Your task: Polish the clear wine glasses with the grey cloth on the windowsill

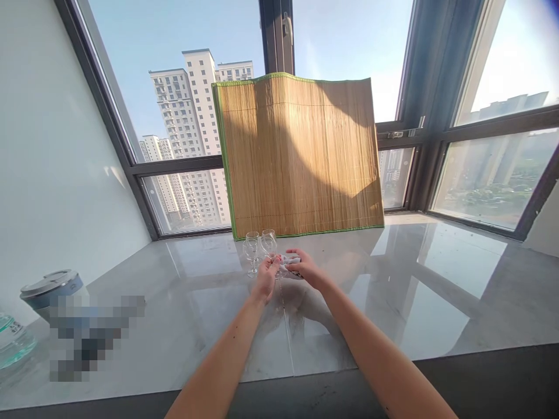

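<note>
Both my arms reach forward over a glossy marble windowsill (pixel 393 291). My left hand (pixel 266 276) is closed around a small clear stemmed glass (pixel 269 244), gripping it low on the bowl or stem. My right hand (pixel 305 267) is closed on a crumpled white patterned cloth (pixel 290 260), pressed against that glass. A second clear stemmed glass (pixel 252 250) stands upright on the sill just left of the held one, untouched.
A bamboo mat (pixel 299 154) with green edging leans upright against the window behind the glasses. At the far left stand a lidded blue-grey container (pixel 52 286) and part of a clear bottle (pixel 13 340). The sill's dark front edge (pixel 480 378) runs along the bottom.
</note>
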The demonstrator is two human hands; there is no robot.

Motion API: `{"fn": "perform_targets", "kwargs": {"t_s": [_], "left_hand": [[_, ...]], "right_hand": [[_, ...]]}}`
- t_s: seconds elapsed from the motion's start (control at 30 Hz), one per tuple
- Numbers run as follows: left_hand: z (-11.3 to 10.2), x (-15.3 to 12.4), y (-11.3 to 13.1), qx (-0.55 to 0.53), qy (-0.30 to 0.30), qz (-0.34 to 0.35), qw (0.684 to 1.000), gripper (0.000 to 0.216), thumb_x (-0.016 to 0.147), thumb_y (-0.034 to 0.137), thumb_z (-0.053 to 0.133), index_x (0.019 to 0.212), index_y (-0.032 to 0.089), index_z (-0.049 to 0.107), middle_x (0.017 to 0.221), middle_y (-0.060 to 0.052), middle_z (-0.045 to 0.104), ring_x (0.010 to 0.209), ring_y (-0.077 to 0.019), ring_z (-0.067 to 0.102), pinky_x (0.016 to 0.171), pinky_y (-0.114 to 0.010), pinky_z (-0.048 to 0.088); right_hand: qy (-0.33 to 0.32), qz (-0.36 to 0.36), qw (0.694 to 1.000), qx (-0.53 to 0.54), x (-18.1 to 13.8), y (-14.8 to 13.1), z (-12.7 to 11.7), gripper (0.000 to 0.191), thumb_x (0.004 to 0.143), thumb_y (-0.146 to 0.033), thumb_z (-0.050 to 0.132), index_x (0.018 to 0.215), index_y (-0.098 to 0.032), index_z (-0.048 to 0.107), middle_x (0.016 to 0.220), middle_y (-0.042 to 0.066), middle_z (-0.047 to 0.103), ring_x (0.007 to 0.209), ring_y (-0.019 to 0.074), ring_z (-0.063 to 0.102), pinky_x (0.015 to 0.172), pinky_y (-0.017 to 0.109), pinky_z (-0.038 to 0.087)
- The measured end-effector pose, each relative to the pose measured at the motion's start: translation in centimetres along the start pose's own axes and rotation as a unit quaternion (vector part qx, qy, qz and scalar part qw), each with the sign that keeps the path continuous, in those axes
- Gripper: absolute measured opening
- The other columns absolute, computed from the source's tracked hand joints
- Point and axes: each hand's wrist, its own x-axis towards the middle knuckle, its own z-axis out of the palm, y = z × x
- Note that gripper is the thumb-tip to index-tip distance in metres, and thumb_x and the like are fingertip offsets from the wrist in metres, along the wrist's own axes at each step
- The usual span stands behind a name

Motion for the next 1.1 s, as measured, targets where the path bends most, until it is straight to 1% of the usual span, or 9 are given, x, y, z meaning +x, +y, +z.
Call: {"fn": "perform_targets", "kwargs": {"t_s": [0.17, 0.3, 0.37, 0.47, 0.57, 0.67, 0.83, 0.97, 1.1], "left_hand": [[0.2, 0.1, 0.7, 0.011, 0.014, 0.028, 0.999, 0.028, 0.083, 0.046, 0.056, 0.092, 0.019, 0.057, 0.120, -0.009, 0.060, 0.093, -0.0161, 0.063, 0.080, -0.030, 0.052], [-0.1, 0.2, 1.1, 0.114, 0.024, 0.060, 0.991, 0.029, 0.086, 0.045, 0.050, 0.086, 0.017, 0.058, 0.097, -0.007, 0.066, 0.077, -0.0137, 0.062, 0.072, -0.029, 0.051], [-0.4, 0.4, 1.1, 0.169, 0.044, 0.092, 0.980, 0.026, 0.087, 0.041, 0.050, 0.082, 0.017, 0.059, 0.083, -0.005, 0.066, 0.076, -0.0141, 0.061, 0.075, -0.029, 0.049], [-0.7, 0.6, 0.6, 0.228, 0.082, 0.114, 0.963, 0.021, 0.086, 0.036, 0.051, 0.088, 0.017, 0.061, 0.082, -0.005, 0.067, 0.081, -0.0158, 0.063, 0.080, -0.030, 0.047], [-0.6, 0.7, -0.3, 0.259, 0.043, 0.087, 0.961, 0.021, 0.084, 0.030, 0.052, 0.093, 0.016, 0.064, 0.091, -0.007, 0.070, 0.084, -0.0172, 0.064, 0.080, -0.031, 0.048], [-0.4, 0.5, -0.9, 0.273, -0.009, 0.075, 0.959, 0.028, 0.080, 0.022, 0.054, 0.107, 0.017, 0.063, 0.098, -0.007, 0.071, 0.084, -0.0181, 0.066, 0.077, -0.031, 0.049], [-0.5, -0.2, -0.7, 0.348, -0.024, 0.132, 0.928, 0.042, 0.074, 0.017, 0.060, 0.117, 0.018, 0.059, 0.104, -0.007, 0.071, 0.091, -0.0211, 0.066, 0.082, -0.033, 0.049], [-0.5, -0.5, -0.7, 0.379, -0.041, 0.127, 0.916, 0.060, 0.072, 0.013, 0.062, 0.130, 0.021, 0.051, 0.108, -0.008, 0.070, 0.093, -0.0226, 0.065, 0.082, -0.034, 0.049], [-0.4, -0.2, -1.0, 0.384, -0.035, 0.111, 0.916, 0.067, 0.063, 0.003, 0.061, 0.127, 0.022, 0.056, 0.120, -0.009, 0.066, 0.108, -0.0262, 0.061, 0.091, -0.035, 0.046]], "right_hand": [[-0.039, 0.076, 0.996, 0.006, -0.9, -1.1, -0.7, 0.056, 0.057, -0.019, 0.068, 0.112, -0.024, 0.055, 0.071, -0.002, 0.062, 0.065, 0.0166, 0.057, 0.056, 0.026, 0.040], [-0.126, 0.111, 0.984, 0.063, -1.7, -2.3, -0.8, 0.057, 0.057, -0.019, 0.068, 0.113, -0.025, 0.058, 0.070, -0.002, 0.062, 0.064, 0.0162, 0.057, 0.057, 0.027, 0.041], [-0.105, 0.116, 0.984, 0.083, -1.7, -2.7, -1.1, 0.055, 0.057, -0.019, 0.067, 0.112, -0.024, 0.058, 0.069, -0.002, 0.061, 0.062, 0.0151, 0.056, 0.056, 0.026, 0.041], [-0.024, 0.099, 0.988, 0.118, -1.2, -2.8, -1.8, 0.052, 0.057, -0.022, 0.067, 0.108, -0.023, 0.058, 0.072, -0.001, 0.061, 0.061, 0.0141, 0.054, 0.056, 0.025, 0.041], [0.022, 0.068, 0.987, 0.146, -1.0, -2.7, -1.9, 0.057, 0.057, -0.024, 0.067, 0.113, -0.023, 0.054, 0.077, 0.000, 0.063, 0.063, 0.0145, 0.056, 0.056, 0.025, 0.041], [-0.037, 0.066, 0.986, 0.147, -1.5, -2.6, -1.3, 0.069, 0.055, -0.022, 0.068, 0.121, -0.026, 0.049, 0.087, 0.001, 0.066, 0.069, 0.0162, 0.059, 0.059, 0.026, 0.044], [-0.120, 0.086, 0.980, 0.131, -2.2, -2.5, -0.3, 0.074, 0.056, -0.023, 0.069, 0.127, -0.030, 0.049, 0.099, 0.001, 0.067, 0.085, 0.0198, 0.063, 0.070, 0.029, 0.048], [-0.108, 0.073, 0.981, 0.147, -2.0, -2.0, -0.2, 0.074, 0.055, -0.021, 0.069, 0.126, -0.030, 0.051, 0.104, 0.002, 0.066, 0.084, 0.0192, 0.064, 0.070, 0.029, 0.049], [-0.074, 0.062, 0.984, 0.153, -1.5, -1.4, -0.2, 0.074, 0.055, -0.020, 0.070, 0.126, -0.029, 0.049, 0.096, 0.001, 0.067, 0.080, 0.0188, 0.064, 0.067, 0.029, 0.049]]}}
